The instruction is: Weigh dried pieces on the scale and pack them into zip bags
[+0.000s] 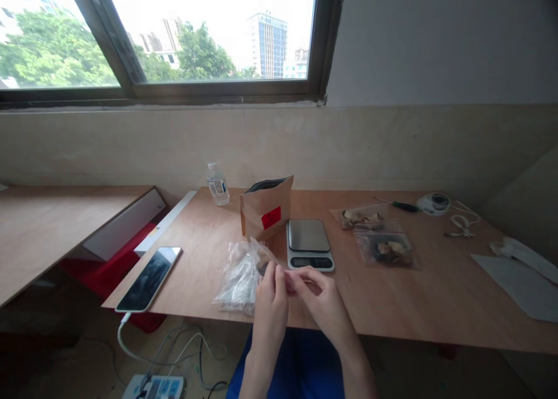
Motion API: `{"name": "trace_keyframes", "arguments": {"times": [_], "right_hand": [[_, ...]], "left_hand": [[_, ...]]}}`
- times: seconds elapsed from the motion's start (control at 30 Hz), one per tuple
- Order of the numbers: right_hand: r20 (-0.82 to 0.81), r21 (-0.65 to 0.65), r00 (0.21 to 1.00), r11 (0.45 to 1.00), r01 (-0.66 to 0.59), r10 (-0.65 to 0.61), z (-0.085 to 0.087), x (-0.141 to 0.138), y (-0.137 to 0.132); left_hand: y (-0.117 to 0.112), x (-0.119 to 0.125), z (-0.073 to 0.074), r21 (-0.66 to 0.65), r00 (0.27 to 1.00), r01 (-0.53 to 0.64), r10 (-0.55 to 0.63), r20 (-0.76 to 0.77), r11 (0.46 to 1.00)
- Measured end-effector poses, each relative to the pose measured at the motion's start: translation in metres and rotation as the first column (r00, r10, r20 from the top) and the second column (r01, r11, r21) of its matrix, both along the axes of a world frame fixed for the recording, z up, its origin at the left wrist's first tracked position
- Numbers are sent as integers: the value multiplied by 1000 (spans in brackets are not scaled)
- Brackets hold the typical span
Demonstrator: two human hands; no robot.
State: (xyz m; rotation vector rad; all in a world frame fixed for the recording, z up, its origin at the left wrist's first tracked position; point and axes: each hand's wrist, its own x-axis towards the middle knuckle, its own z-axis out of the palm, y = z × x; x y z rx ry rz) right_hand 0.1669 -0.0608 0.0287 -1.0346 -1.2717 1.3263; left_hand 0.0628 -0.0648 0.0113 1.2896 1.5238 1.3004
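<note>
My left hand and my right hand are close together over the table's front edge, both with fingers pinched. Between them is the edge of a clear plastic zip bag, which rises behind my left fingers. Something dark shows inside it, too small and covered to name. Left of my hands lies a pile of clear plastic bags. Just beyond my fingers stands a white kitchen scale with a bare steel plate. A brown paper bag with a red label stands upright, its top open, beside the scale.
Two clear bags of dried mushroom-like pieces, a farther bag and a nearer bag, lie to the right. Beyond are a screwdriver and a white camera. A bottle and a cabled phone are on the left.
</note>
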Motion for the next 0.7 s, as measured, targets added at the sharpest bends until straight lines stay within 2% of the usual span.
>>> {"name": "trace_keyframes", "arguments": {"times": [0.2,0.4,0.53,0.7], "right_hand": [[-46,-71,999,997,-23,19,-6,4,0],[-18,-43,1000,999,16,-16,0,4,1],[-40,-63,999,998,20,-22,-1,2,0],[-32,-49,999,998,39,-41,2,0,-2]], "left_hand": [[-2,-3,1,8,998,67,-66,-22,998],[-2,-6,8,51,986,139,-134,-100,989],[-3,-7,6,86,987,109,-97,-128,990],[-4,-8,3,111,993,95,-87,-78,989]]}}
